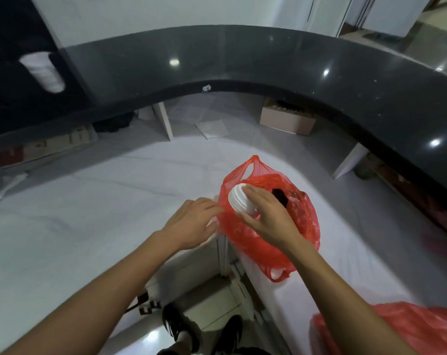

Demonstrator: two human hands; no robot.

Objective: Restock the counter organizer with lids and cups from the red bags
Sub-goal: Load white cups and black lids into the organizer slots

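My right hand (267,221) reaches over the open mouth of the red bag (301,226), its grip curled round a white stack of ribbed cups or lids (239,198); I cannot tell which, only that the stack lies on its side, half out of the bag. My left hand (191,222) has its fingers straight, the fingertips touching the bag's left edge, holding nothing I can make out. The bag sits on the white table (89,213), near the table's inner corner, and something dark (280,196) lies inside it just beyond my right hand. A second red bag (406,329) rests on the same table at the lower right, well apart from the first.

Behind the white table a raised dark curved counter (242,55) sweeps round and shuts off the far side. At its left end stands a black organizer (10,47) with a white stack of cups (44,73) poking out of its front. Beneath the counter I see a cardboard box (287,119), white upright supports (166,121), loose sheets of paper (212,128) and flattened cartons (43,147). A white plastic spoon (10,185) lies at the table's left edge. Below, my dark shoes (181,326) stand on the tiled floor.

Printing on the cartons is too blurred to read; I can read no other writing.
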